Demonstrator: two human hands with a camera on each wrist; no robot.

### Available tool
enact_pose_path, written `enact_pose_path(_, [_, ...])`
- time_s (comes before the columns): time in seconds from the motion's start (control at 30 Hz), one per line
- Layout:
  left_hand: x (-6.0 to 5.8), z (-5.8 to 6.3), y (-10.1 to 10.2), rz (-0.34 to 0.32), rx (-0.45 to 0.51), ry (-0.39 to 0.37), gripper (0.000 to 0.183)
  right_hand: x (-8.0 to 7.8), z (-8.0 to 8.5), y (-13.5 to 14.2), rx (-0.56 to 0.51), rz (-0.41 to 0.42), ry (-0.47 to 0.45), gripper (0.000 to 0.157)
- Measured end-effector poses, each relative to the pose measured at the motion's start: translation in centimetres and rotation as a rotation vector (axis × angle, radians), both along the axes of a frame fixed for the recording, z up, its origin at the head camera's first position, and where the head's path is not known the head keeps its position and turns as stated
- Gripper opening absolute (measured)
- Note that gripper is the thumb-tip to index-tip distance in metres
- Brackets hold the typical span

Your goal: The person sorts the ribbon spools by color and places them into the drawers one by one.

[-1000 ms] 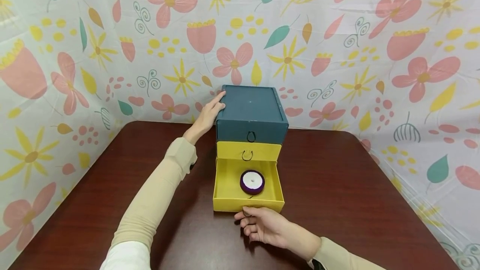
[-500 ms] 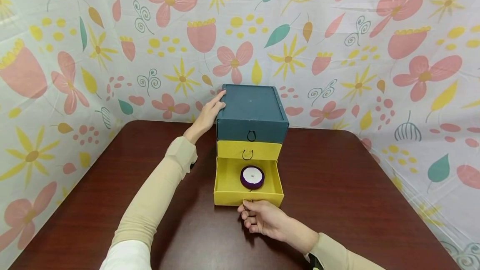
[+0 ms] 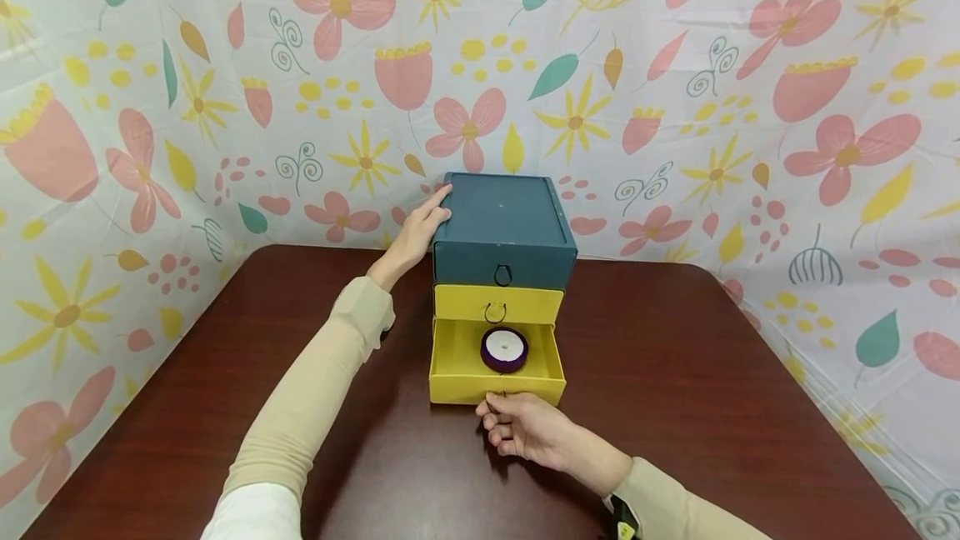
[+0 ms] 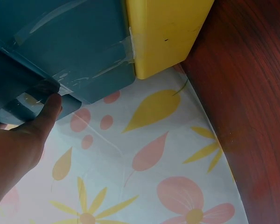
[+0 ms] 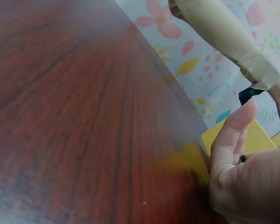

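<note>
A stack of small drawers has a blue-grey top unit (image 3: pixel 501 208) and yellow units below. Its lowest yellow drawer (image 3: pixel 459 388) is pulled partly out, and inside lies a purple ribbon spool (image 3: pixel 504 349) with a white face. At that drawer's front, my right hand (image 3: pixel 531 429) pinches the dark ring pull (image 5: pixel 242 158) between thumb and curled fingers; most of the ring is hidden. My left hand (image 3: pixel 413 235) rests against the top unit's left side, its fingers extended along the upper edge. In the left wrist view, my thumb (image 4: pixel 50 112) touches the blue-grey casing.
The dark reddish-brown table (image 3: pixel 660 373) carries the stack near its back edge. Behind hangs a flower-print cloth (image 3: pixel 637 107). A closed yellow drawer (image 3: pixel 465 302) with a ring pull sits just above the pulled-out one.
The lowest drawer has slid inward, away from me, carrying the ribbon spool with it. My right hand has moved forward with the drawer front. My left hand has stayed in place.
</note>
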State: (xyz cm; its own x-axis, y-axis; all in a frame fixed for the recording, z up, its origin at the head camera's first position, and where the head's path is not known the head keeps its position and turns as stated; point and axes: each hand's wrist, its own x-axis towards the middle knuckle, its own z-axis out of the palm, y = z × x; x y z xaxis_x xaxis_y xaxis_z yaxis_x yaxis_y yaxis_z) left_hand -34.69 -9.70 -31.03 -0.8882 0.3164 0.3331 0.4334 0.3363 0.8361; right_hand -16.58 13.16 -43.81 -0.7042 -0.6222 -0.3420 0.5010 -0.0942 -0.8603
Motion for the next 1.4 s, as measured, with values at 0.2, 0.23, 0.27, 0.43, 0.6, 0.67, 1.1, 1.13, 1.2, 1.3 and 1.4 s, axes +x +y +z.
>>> enact_pose_path(0.2, [0.0, -0.1, 0.0, 0.012, -0.007, 0.002, 0.06, -0.6, -0.1, -0.1, 0.011, -0.007, 0.005, 0.031])
enact_pose_path(0.23, [0.0, -0.1, 0.0, 0.013, -0.008, 0.002, 0.06, -0.8, -0.1, -0.1, 0.013, -0.009, 0.006, 0.031])
enact_pose_path(0.27, [0.0, -0.1, 0.0, 0.013, -0.009, 0.002, 0.06, -0.9, -0.1, -0.1, 0.015, -0.012, 0.007, 0.031])
enact_pose_path(0.43, [-0.1, -0.1, 0.0, 0.012, -0.012, 0.002, 0.06, -1.7, -0.1, -0.3, 0.017, -0.019, 0.012, 0.032])
enact_pose_path(0.6, [0.0, -0.1, 0.0, 0.01, -0.006, 0.001, 0.06, -2.4, -0.1, -0.4, 0.021, -0.023, 0.011, 0.033])
enact_pose_path(0.67, [0.0, 0.0, 0.0, 0.009, -0.004, 0.002, 0.06, -2.7, -0.1, -0.4, 0.025, -0.033, 0.005, 0.033])
enact_pose_path(1.1, [0.0, 0.0, -0.1, 0.007, -0.003, 0.0, 0.059, -4.7, -0.1, -0.3, 0.01, -0.03, 0.019, 0.033])
enact_pose_path(1.13, [0.0, 0.0, -0.1, 0.004, -0.003, 0.001, 0.059, -4.8, -0.1, -0.3, 0.011, -0.033, 0.018, 0.033])
enact_pose_path(1.2, [0.4, 0.4, -0.1, -0.005, -0.007, -0.012, 0.058, -5.1, -0.1, -0.3, 0.014, -0.041, 0.015, 0.033])
enact_pose_path(1.3, [2.0, 1.7, 0.0, -0.019, -0.015, -0.031, 0.057, -5.6, -0.1, -0.3, 0.024, -0.052, 0.016, 0.033])
enact_pose_path(1.4, [3.3, 2.7, 0.1, -0.019, -0.024, -0.043, 0.057, -6.0, -0.1, -0.3, 0.032, -0.06, 0.02, 0.033])
